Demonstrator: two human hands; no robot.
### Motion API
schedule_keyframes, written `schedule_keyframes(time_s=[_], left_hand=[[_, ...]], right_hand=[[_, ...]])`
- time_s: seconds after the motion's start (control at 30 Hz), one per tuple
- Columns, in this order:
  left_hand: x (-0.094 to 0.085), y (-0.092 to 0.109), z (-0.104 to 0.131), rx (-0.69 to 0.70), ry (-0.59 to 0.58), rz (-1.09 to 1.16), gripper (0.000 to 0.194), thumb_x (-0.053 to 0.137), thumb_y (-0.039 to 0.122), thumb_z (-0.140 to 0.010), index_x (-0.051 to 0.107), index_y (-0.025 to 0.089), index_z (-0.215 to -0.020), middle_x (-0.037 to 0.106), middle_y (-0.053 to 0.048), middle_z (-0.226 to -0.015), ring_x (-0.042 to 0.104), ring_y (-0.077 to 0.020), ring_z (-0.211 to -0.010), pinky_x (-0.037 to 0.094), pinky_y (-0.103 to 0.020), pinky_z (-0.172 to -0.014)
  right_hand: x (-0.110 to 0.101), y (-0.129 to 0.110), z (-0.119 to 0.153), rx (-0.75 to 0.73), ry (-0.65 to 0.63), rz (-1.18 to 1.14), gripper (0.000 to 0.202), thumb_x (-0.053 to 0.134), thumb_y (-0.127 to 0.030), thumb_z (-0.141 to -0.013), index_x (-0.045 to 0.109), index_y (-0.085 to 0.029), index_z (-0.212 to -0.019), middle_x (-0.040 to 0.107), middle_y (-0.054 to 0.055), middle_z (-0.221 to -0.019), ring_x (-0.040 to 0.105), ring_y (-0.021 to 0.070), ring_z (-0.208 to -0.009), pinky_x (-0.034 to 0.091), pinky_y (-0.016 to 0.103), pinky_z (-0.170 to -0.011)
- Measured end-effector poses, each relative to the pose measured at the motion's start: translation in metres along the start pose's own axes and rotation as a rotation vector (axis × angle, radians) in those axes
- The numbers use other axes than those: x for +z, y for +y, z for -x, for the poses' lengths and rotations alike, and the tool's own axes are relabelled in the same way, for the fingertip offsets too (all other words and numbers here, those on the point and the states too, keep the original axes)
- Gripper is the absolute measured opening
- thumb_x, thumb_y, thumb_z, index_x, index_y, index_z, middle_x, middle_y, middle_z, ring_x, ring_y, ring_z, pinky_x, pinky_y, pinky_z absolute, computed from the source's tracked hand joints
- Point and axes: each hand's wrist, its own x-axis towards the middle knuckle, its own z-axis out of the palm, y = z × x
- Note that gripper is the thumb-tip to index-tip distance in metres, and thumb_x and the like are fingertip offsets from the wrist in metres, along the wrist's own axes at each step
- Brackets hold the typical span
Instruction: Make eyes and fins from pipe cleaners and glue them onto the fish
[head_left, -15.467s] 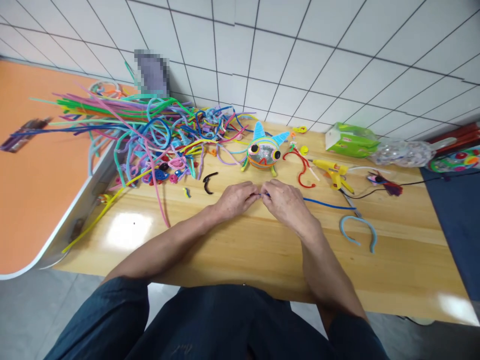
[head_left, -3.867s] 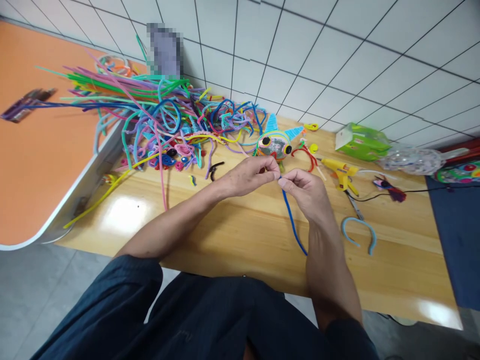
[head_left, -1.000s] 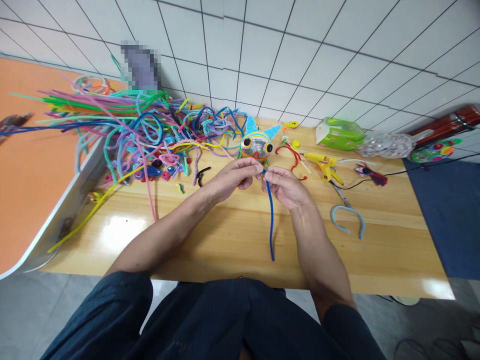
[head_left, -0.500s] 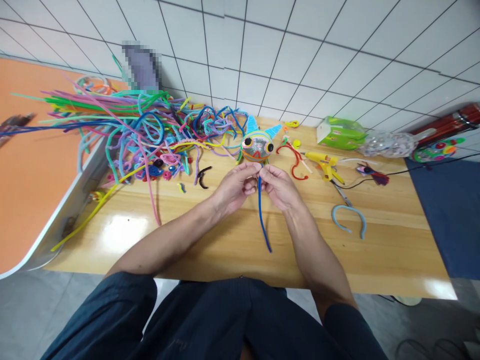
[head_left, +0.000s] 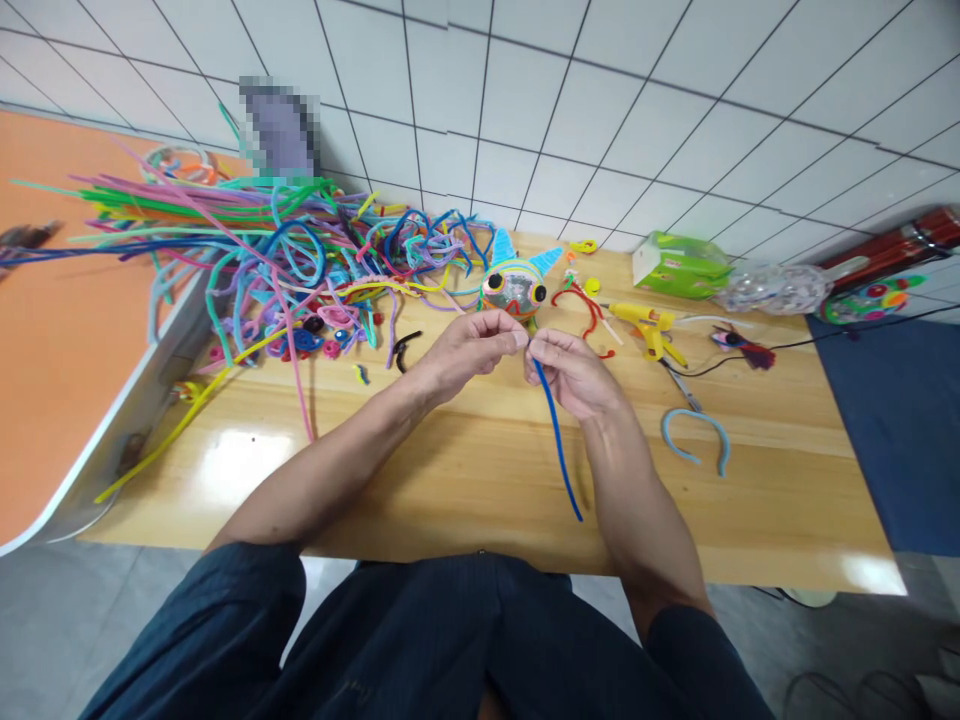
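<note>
A blue pipe cleaner (head_left: 557, 440) hangs from my fingertips, its free end slanting down to the right over the table. My right hand (head_left: 571, 372) pinches it near the top. Close beside it, my left hand (head_left: 484, 345) is closed in a pinch at the pipe cleaner's upper end; the fingertips almost meet, and the very tip is hidden between them. Just behind both hands stands a craft figure (head_left: 514, 288) with a round silvery face, black-and-yellow eyes and light blue pointed ears. Its lower part is covered by my hands.
A big heap of coloured pipe cleaners (head_left: 277, 240) fills the back left. To the right lie red pipe cleaner pieces (head_left: 589, 312), a yellow glue gun (head_left: 645, 328), scissors (head_left: 684, 388) and a light blue curved piece (head_left: 694, 415). A green packet (head_left: 679, 265) stands by the wall.
Both hands have shifted slightly, the right one moving rightward. The blue pipe cleaner's lower end has swung to the right, and its top is now pinched between the two hands' fingertips.
</note>
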Motion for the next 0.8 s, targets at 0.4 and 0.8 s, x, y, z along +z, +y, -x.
schedule_keyframes(time_s=[0.4,0.8], left_hand=[[0.009,-0.011,-0.002,0.002,0.044,0.106,0.039,0.09,0.048,-0.077,0.069,0.016,-0.082,0.064,0.003,-0.073,0.04,-0.0043,-0.048,0.024,-0.022,-0.046],[0.008,-0.007,0.003,-0.011,0.065,0.109,0.03,0.094,0.033,-0.073,0.071,0.015,-0.077,0.051,0.006,-0.059,0.033,-0.0043,-0.05,0.022,-0.019,-0.048]], right_hand=[[0.0,0.005,-0.003,-0.002,0.012,-0.019,0.046,0.101,-0.052,-0.065,0.067,-0.021,-0.069,0.058,-0.005,-0.066,0.049,0.01,-0.061,0.037,0.025,-0.059],[0.002,0.005,-0.002,-0.034,0.0,0.013,0.046,0.1,-0.053,-0.067,0.066,-0.021,-0.069,0.056,-0.005,-0.065,0.048,0.0107,-0.062,0.035,0.026,-0.059]])
